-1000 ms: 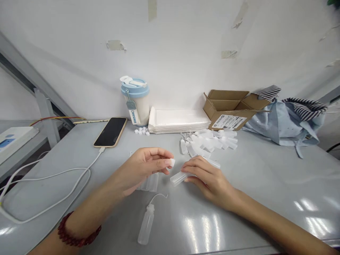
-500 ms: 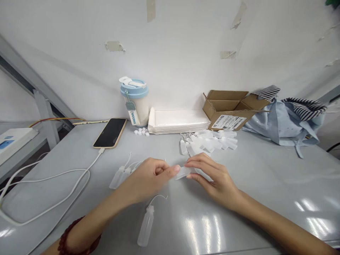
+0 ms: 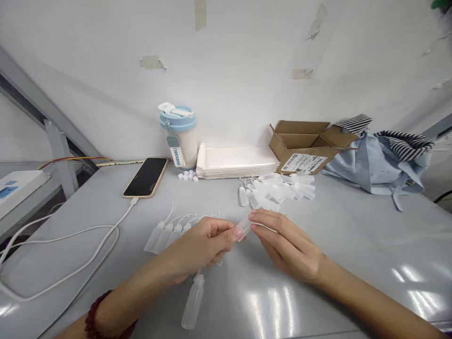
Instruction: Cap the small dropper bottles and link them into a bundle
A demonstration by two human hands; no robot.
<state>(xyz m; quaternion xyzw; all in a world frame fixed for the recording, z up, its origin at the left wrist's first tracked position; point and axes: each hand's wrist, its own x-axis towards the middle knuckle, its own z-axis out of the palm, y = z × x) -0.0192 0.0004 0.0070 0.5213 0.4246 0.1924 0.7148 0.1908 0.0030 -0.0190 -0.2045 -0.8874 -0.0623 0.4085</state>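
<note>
You've got the grey table (image 3: 353, 245) running under everything, w/ the tumbler (image 3: 181, 141) (blue lid, hanging tag) upright at its back, nr the wall. Far R of the tumbler is your light-blue fabric bag (image 3: 374, 162), striped lining showing. Also well R of it: an open cardboard box (image 3: 300, 157), flaps up, label on front. Immed. R of the tumbler: a stack of flat white packets (image 3: 240, 160).

R of the tumbler & nearer you: a heap of translucent squeeze bottles (image 3: 278, 190).

Your hands, both R of the tumbler's line & well toward you: L hand (image 3: 213, 240) is closed, thumb vs fingers, on one end of a squeeze bottle (image 3: 244, 227). Your R hand (image 3: 287, 242) has fingers close tog. at its other end; thumb's hidden, so can't tell how firmly it grips, if at all. That bottle sits tilted btwn the two hands.

L of the tumbler, a bit nearer you: a dark-screened smartphone (image 3: 146, 178), white charging cable (image 3: 109, 226) plugged in. In front of the tumbler: a row of bottles w/ thin curved spouts (image 3: 164, 238), part hidden by your L hand.

Farther toward you, single spouted bottle (image 3: 193, 303). Smallest: white caps (image 3: 188, 175) clustered at the tumbler's foot.
</note>
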